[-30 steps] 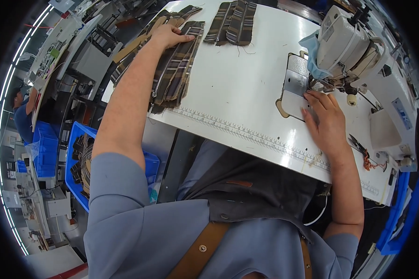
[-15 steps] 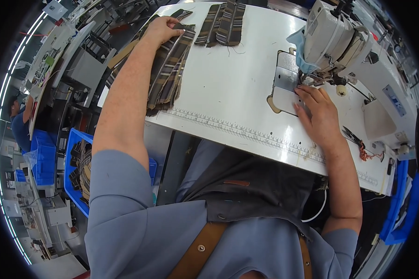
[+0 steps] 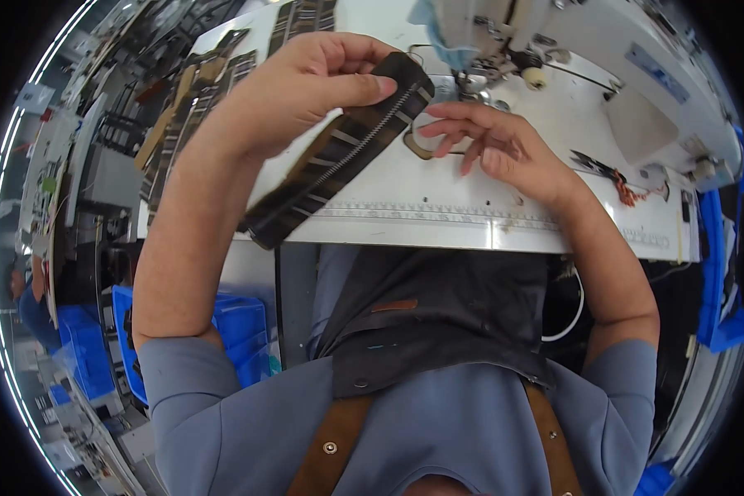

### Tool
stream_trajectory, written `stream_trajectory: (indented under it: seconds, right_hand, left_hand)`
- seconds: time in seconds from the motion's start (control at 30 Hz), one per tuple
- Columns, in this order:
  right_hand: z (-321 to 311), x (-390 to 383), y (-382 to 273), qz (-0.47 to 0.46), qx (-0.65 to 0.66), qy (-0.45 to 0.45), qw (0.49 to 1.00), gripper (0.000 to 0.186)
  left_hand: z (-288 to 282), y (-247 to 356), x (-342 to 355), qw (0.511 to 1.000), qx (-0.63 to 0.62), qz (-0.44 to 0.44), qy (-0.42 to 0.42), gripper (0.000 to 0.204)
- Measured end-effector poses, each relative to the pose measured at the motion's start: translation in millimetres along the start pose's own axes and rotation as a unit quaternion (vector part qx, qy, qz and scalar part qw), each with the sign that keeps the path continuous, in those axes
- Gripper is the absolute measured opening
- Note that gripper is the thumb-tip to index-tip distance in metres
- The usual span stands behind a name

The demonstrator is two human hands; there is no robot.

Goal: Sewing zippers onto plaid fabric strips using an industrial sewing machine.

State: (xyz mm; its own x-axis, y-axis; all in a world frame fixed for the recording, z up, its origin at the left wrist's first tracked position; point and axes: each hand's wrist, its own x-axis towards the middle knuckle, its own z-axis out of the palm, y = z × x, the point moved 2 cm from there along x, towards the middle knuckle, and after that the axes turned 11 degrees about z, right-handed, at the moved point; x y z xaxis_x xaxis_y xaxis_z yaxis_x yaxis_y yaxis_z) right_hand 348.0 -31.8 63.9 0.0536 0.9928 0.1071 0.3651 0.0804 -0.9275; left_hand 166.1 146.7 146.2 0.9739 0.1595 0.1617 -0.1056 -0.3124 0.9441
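A dark striped fabric strip with a metal zipper (image 3: pixel 345 155) hangs slantwise over the near side of the white sewing table (image 3: pixel 372 230). My left hand (image 3: pixel 318 83) pinches its upper end, thumb on top and fingers behind. The strip's lower end reaches the table's front edge. Just right of the upper end is my right hand (image 3: pixel 500 147), its fingers spread and holding nothing. Its fingertips are close to the strip; I cannot tell whether they touch. Behind that hand stands a white sewing machine (image 3: pixel 661 74), with light blue cloth (image 3: pixel 445 40) hung at its head.
More striped fabric pieces (image 3: pixel 192 112) lie along the table's left side, with others (image 3: pixel 302 18) at the back. Black thread snips (image 3: pixel 593 164) with orange cord rest on the right. A printed ruler runs along the front edge. Blue bins (image 3: pixel 241 331) stand below left.
My left hand has brought a zippered strip from the left pile toward the middle, near the machine. My right hand has lifted off the machine's plate and spread its fingers. The view has shifted.
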Motion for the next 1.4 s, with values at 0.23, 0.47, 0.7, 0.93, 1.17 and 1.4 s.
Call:
stream_trajectory:
  seconds: [0.23,0.47,0.7,0.93,1.17,1.4]
  right_hand:
    - [-11.8,1.4,13.2,0.114,0.186,-0.011,0.976,0.027]
    - [-6.9,5.8,19.8,0.121,0.093,0.085,0.985,0.032]
    - [-9.8,-1.1,21.2,0.044,-0.118,0.133,0.983,0.026]
    - [-13.6,6.3,32.2,-0.161,-0.404,0.215,0.874,0.018]
    - [-8.3,4.4,32.5,-0.118,-0.481,0.232,0.837,0.017]
    - [-12.0,7.5,33.4,-0.113,-0.505,0.24,0.822,0.017]
  left_hand:
    - [44.5,-34.4,30.0,0.994,0.095,-0.043,0.015,0.023]
    - [48.6,-73.0,41.0,0.994,0.017,-0.099,0.049,0.032]
    - [38.1,-96.2,57.1,0.99,-0.041,-0.131,0.045,0.033]
    - [44.1,-108.7,77.2,0.985,0.143,-0.062,0.073,0.026]
    - [48.2,-101.6,80.1,0.934,0.34,0.021,0.11,0.032]
    - [47.0,-106.3,85.4,0.933,0.339,0.021,0.12,0.032]
